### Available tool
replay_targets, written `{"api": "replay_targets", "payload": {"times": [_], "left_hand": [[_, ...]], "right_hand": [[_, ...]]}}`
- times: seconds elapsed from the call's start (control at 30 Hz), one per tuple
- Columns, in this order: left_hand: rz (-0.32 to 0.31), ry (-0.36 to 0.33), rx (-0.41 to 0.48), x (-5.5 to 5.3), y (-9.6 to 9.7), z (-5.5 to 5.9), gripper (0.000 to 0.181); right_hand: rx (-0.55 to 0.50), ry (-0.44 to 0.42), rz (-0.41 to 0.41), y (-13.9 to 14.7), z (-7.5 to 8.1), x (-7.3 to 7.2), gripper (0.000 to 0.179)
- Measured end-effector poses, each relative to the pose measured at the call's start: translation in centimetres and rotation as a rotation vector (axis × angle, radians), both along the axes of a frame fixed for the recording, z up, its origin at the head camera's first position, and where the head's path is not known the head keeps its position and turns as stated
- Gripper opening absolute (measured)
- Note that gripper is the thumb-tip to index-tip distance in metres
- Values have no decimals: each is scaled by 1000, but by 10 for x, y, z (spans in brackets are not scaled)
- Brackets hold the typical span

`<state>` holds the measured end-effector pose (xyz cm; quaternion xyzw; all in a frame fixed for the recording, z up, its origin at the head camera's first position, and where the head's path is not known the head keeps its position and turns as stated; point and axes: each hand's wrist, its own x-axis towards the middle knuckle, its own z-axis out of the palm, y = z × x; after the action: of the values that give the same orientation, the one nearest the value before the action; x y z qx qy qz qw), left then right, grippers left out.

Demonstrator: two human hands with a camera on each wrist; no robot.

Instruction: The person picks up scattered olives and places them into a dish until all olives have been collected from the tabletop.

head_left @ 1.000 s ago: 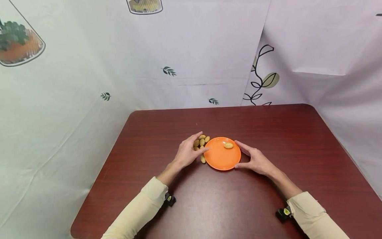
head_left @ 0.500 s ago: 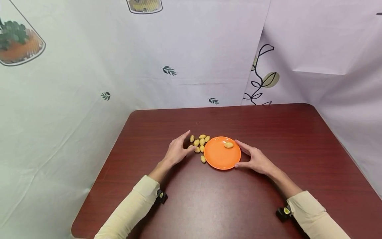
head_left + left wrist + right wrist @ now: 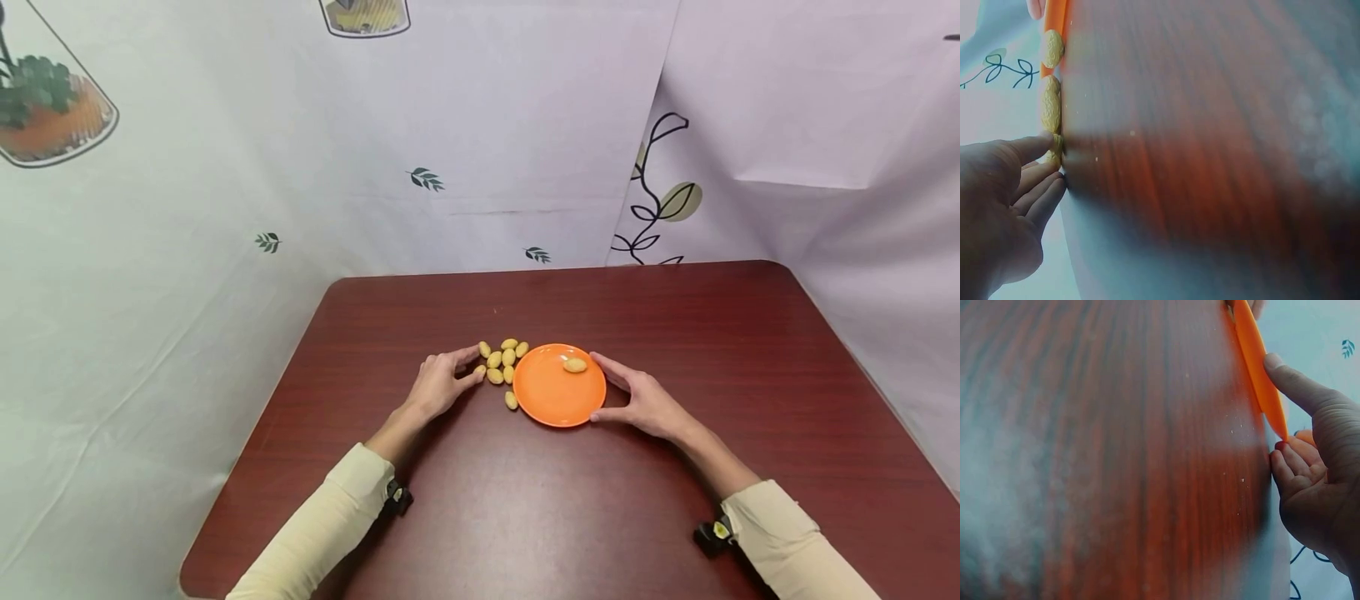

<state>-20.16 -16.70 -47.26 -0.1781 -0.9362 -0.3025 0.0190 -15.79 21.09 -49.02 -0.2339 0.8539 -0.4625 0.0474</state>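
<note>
An orange plate (image 3: 558, 400) lies on the table with one oval, tan, wrinkle-shelled walnut (image 3: 575, 365) on it. My right hand (image 3: 647, 406) grips the plate's right edge, thumb on the near side and fingers on the far side; the right wrist view shows the plate (image 3: 1260, 372) edge-on. Left of the plate, several more walnuts (image 3: 508, 357) lie in a loose cluster, and a single walnut (image 3: 512, 401) sits below them by the rim. My left hand (image 3: 435, 385) is at the cluster's left end, thumb and index finger spread, their tips against the outermost walnuts (image 3: 1055, 145).
The dark red wooden table (image 3: 525, 517) reaches back to a white printed cloth wall (image 3: 487, 150), with more cloth at both sides. A small black device (image 3: 397, 497) is strapped at the left sleeve, and another black device (image 3: 712, 537) at the right.
My left hand has drawn back leftward from over the walnuts, uncovering them, and its fingertips have come to the outer ones. My right hand and the plate have stayed put.
</note>
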Motion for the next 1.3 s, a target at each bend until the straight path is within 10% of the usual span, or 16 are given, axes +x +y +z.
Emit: {"api": "replay_targets", "payload": {"times": [1.3], "left_hand": [[9,144,-34,-3,6,3,18]], "right_hand": [[1,-20,-2,0,1,1,103]]}}
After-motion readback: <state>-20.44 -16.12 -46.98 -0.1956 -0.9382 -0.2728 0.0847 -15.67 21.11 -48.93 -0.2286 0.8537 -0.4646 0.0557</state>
